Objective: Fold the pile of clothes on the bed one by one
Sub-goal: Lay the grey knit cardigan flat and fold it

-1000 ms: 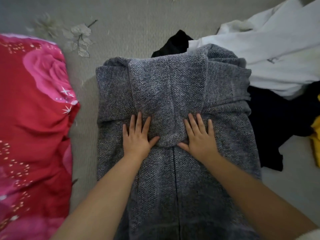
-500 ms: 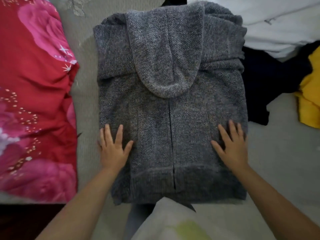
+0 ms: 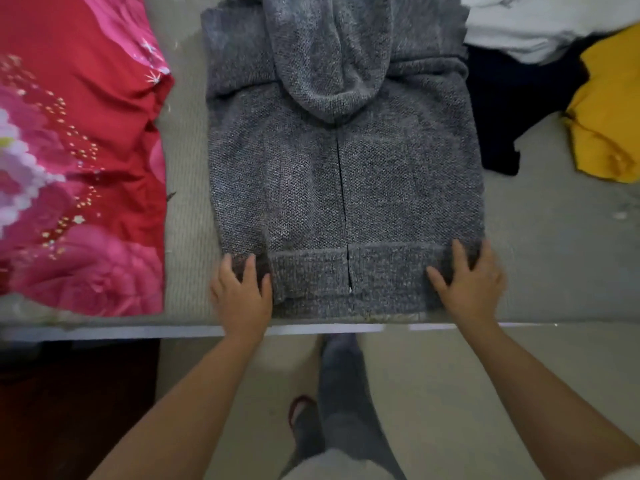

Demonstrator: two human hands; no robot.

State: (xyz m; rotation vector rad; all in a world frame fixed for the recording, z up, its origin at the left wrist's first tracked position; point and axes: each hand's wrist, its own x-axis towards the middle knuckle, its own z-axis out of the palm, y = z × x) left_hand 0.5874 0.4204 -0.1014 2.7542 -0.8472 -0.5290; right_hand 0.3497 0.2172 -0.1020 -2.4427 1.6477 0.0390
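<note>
The bed [image 3: 554, 237] is big and grey. A red flowery blanket [image 3: 76, 150] lies at its left edge. The grey hoodie [image 3: 343, 181] lies flat in the middle, its hem at the near edge and its hood folded down on top. More clothes sit at the far right corner: a white one [image 3: 526, 32], a dark one [image 3: 502, 109] and a yellow one [image 3: 609, 109]. The left hand [image 3: 242, 299] grips the hem's left corner with curled fingers. The right hand [image 3: 467, 289] grips the right corner the same way.
</note>
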